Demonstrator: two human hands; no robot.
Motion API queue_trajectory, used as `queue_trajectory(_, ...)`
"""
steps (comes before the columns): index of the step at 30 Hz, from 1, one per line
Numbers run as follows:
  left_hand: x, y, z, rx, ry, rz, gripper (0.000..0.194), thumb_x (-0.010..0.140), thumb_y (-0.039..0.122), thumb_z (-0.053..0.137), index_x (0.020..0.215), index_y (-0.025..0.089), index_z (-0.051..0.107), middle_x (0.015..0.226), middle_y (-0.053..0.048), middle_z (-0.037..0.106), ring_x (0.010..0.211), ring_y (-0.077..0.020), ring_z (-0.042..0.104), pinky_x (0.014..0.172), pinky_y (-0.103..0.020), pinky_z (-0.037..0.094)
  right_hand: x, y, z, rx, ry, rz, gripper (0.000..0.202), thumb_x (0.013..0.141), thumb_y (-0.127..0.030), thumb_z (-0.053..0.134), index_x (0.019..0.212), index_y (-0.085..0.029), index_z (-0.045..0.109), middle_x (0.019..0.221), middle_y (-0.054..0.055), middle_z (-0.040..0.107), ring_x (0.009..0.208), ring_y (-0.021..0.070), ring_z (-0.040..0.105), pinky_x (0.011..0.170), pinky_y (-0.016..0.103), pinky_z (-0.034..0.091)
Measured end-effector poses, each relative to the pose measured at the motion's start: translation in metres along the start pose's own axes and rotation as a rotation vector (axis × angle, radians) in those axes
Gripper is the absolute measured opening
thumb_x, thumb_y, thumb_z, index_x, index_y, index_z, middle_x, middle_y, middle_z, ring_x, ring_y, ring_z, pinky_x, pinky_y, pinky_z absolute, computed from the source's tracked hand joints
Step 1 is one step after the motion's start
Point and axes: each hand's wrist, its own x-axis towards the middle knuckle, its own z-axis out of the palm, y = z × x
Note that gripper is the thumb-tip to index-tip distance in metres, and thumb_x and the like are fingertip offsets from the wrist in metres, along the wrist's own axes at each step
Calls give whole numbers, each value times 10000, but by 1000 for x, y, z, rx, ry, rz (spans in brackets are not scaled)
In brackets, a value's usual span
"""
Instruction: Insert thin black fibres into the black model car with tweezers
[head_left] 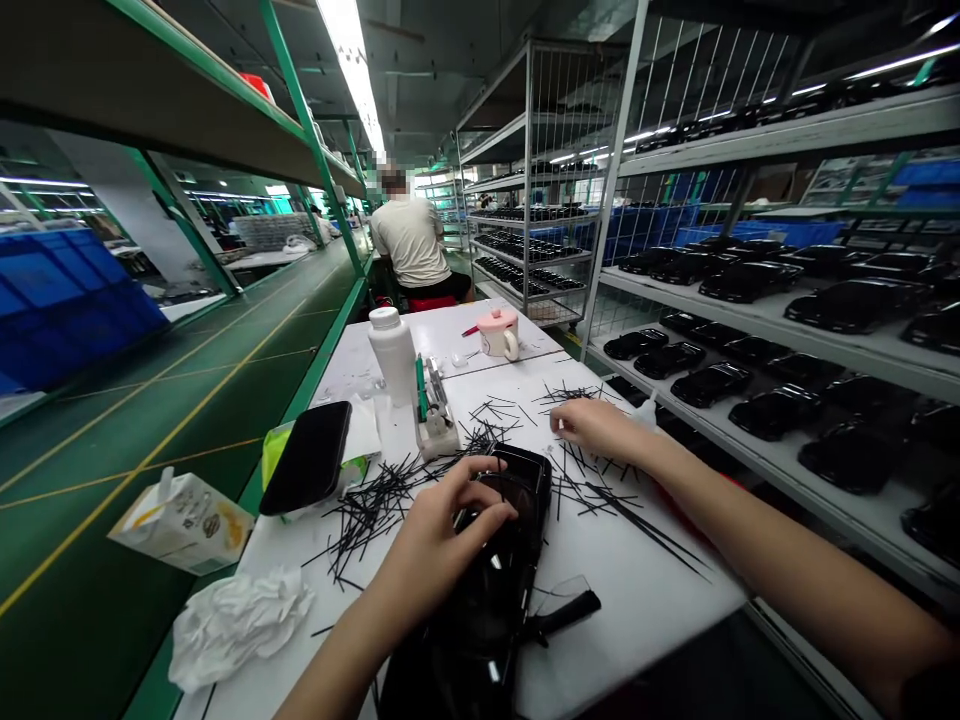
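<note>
A glossy black model car body (480,600) lies at the near edge of the white table, pointing away from me. My left hand (450,515) is over its front part, fingers bent and thumb and fingertips close together; whatever is between them is too small to make out. To the right, my right hand (596,428) is low over scattered thin black strips (577,395), its fingers curled inward. Its fingertips are partly hidden, as is anything in them. More black strips (375,505) lie in a heap left of the car. A black-handled tool (566,612) rests beside the car.
A phone (309,455), drink carton (187,525) and crumpled tissue (236,620) line the left side. Farther back stand a white bottle (391,355), a holder with tools (435,425) and a lidded mug (497,335). Racks of black car bodies (712,385) flank the right; a person (411,240) sits ahead.
</note>
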Motion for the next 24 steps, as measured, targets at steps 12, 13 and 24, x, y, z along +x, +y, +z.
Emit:
queue_trajectory(12,-11,6,17,-441,112,-225,374,852,388,661,1172,249,527,845,-1,708,896,-169,660,842,-260,462,-4,-16,25,127,92,-9,143,915,-209,535,912,-206,678,991,69,664,916,219,623,688,286,397)
queue_trajectory(13,-11,5,18,-479,117,-239,379,839,391,679,1160,250,535,835,1,703,891,-168,660,821,-250,463,-3,-18,26,131,91,-2,151,916,-203,524,907,-202,675,996,78,660,927,228,619,680,288,391)
queue_trajectory(24,-6,-2,20,-583,177,-224,325,826,334,716,1088,214,564,808,8,691,788,-125,657,764,-221,482,-4,-21,23,477,154,78,92,886,-160,472,820,-193,528,864,69,632,785,203,578,679,317,392)
